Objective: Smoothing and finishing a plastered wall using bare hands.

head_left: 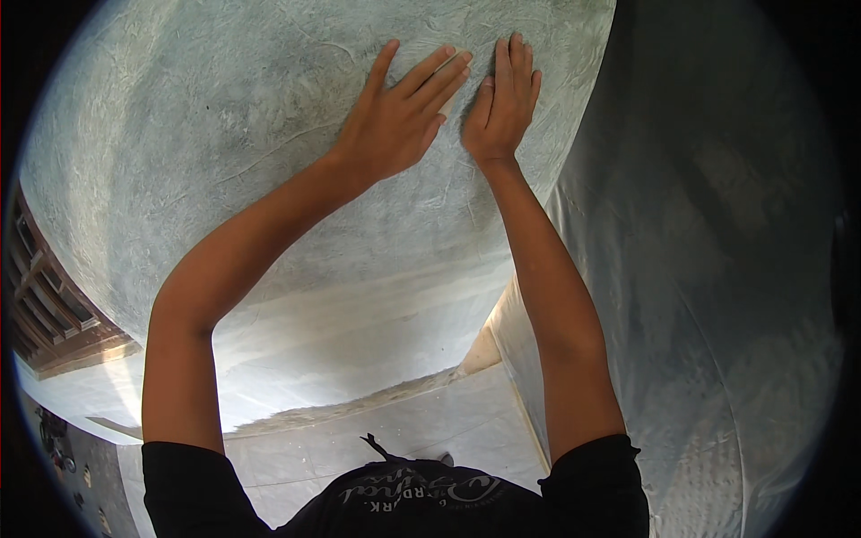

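Note:
Both of my hands lie against a grey-green, mottled plaster wall (251, 108), raised high in front of me. My left hand (395, 121) rests flat with its fingers stretched out, the outer one spread apart. A thin pale sliver shows between and beside its fingers; whether a flat piece lies under them I cannot tell. Close by on the right, my right hand (505, 103) is laid on the wall with its fingers extended close together. The palms of both hands are hidden against the surface.
Brown wooden window bars (45, 287) are at the far left. A large grey sheet (700, 269) hangs along the right side. Below, the wall meets a pale floor covering (475, 421). Small dark objects (54, 439) lie at the lower left.

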### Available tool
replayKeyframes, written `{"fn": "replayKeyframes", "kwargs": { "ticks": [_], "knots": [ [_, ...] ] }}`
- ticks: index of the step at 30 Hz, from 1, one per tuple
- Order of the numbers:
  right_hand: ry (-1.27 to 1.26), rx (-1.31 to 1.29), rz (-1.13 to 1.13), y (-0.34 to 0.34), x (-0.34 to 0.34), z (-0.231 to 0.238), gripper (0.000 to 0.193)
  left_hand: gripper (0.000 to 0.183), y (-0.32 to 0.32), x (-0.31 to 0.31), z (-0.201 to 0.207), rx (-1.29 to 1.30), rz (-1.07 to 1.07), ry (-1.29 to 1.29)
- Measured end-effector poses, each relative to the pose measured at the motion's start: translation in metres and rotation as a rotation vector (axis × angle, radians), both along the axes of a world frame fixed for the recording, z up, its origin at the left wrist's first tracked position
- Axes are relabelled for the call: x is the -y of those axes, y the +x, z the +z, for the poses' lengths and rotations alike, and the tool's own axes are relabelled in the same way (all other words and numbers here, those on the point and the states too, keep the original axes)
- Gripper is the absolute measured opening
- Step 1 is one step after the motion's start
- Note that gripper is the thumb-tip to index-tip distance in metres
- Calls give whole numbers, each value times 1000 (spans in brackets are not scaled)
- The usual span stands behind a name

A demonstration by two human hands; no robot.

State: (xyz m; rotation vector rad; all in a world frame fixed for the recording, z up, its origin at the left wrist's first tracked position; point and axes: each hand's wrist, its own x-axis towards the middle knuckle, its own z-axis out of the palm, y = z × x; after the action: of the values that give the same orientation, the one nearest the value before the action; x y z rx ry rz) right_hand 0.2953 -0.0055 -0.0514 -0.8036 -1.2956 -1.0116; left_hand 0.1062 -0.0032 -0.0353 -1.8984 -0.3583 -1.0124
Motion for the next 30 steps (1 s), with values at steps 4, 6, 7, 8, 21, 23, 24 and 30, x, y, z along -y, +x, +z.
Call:
{"fn": "replayKeyframes", "kwargs": {
  "ticks": [4, 6, 7, 8, 21, 23, 24, 30],
  "knots": [
    [-12, -5, -10, -7, -1, -1, 56, 54, 2, -4, 56, 246, 160, 35],
    [-20, -6, -11, -4, 0, -1, 56, 54, 5, 4, 35, 170, 208, 37],
    [-19, -4, -9, 1, 2, -1, 56, 54, 10, 9, 17, 93, 250, 37],
    [-13, -5, -5, 1, 1, 0, 56, 55, 8, 14, -2, 1, 189, -12],
    [-15, 1, -4, -1, 2, 0, 56, 59, 6, -3, 25, 34, 97, -3],
    [-13, 6, 13, -5, 0, -2, 53, 57, -4, 0, 76, 233, 33, 52],
    [-15, 8, 15, -6, 0, -2, 53, 57, -5, 1, 85, 268, 104, 79],
    [-4, -11, -3, -1, 0, 0, 55, 57, -1, 2, 13, 33, 136, -17]
  ]
}}
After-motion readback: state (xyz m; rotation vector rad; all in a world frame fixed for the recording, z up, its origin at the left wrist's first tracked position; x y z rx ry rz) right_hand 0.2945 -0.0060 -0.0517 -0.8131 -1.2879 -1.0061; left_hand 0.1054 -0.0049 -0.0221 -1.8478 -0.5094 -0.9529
